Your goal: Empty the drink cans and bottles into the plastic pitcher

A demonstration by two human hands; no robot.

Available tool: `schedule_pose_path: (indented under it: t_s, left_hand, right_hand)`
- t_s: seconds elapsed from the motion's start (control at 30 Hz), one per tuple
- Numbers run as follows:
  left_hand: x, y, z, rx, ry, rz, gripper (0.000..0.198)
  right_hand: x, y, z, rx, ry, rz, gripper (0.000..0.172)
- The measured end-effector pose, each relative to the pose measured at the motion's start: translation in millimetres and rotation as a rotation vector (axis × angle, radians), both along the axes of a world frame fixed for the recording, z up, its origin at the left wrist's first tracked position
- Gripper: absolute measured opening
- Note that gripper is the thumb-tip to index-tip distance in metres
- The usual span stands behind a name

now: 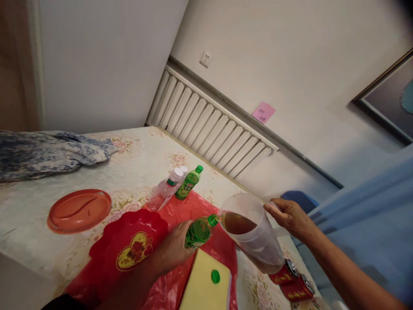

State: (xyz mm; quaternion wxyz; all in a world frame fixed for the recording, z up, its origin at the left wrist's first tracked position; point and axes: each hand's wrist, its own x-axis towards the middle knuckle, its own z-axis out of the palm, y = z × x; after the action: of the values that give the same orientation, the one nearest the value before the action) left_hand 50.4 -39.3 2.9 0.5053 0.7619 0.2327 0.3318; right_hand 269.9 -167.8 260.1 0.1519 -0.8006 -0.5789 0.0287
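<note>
Cloth: a blue-and-white patterned cloth [54, 156] lies crumpled at the far left of the counter [146, 148], which has a floral cover.
Lid: an orange oval lid [79, 211] lies flat, well apart from the hands.
Tray: a red scalloped tray [106, 245] with a gold heart sits partly behind the left forearm.
Clear bottles: two with white caps [166, 189] stand beyond the tray, close together.
Left hand [176, 249]: wrapped around the green bottle [198, 232], some fingers hidden behind it.
Standing bottle: a capped, green-labelled standing bottle [188, 185] is just beside the clear ones.
Green bottle: tilted and uncapped, its mouth at the pitcher's rim.
Sheet: red plastic [201, 204] spreads under the tray and pad.
Pad: a yellow pad [203, 286] bears a loose green cap [215, 276].
Pitcher: the translucent pitcher [258, 243] tilts toward the green bottle, brown liquid inside.
Right hand [289, 216]: closed on the pitcher's handle, thumb uppermost.
Cans: two red cans [297, 289] stand just beside the pitcher's base.
Curtain: blue fabric [364, 211] hangs at far right.
</note>
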Motion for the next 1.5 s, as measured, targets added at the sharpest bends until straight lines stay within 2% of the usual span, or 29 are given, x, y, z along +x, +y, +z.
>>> schedule_pose_path:
  t_s: [0.6,0.87,1.07,1.33,1.5]
  left_hand:
    - [-0.6,-1.0,2.6,-0.011,-0.005,0.006,0.044]
    - [0.9,0.4,-0.4,0.015,0.0,-0.001,0.043]
    - [-0.6,0.4,0.1,0.003,0.0,-0.005,0.051]
    - [2.3,0.4,-4.5,0.033,-0.002,-0.004,0.043]
    - [1.9,0.4,-4.0,0.022,0.012,-0.007,0.048]
  right_hand:
    - [2.1,0.1,0.9,-0.024,-0.038,0.006,0.051]
    - [2.1,0.5,1.3,-0.026,-0.039,0.011,0.051]
    - [2.0,1.1,1.8,-0.023,-0.045,0.022,0.051]
    - [0.5,0.6,2.5,-0.009,-0.051,0.043,0.05]
    - [0.8,1.0,2.6,-0.024,-0.053,0.034,0.05]
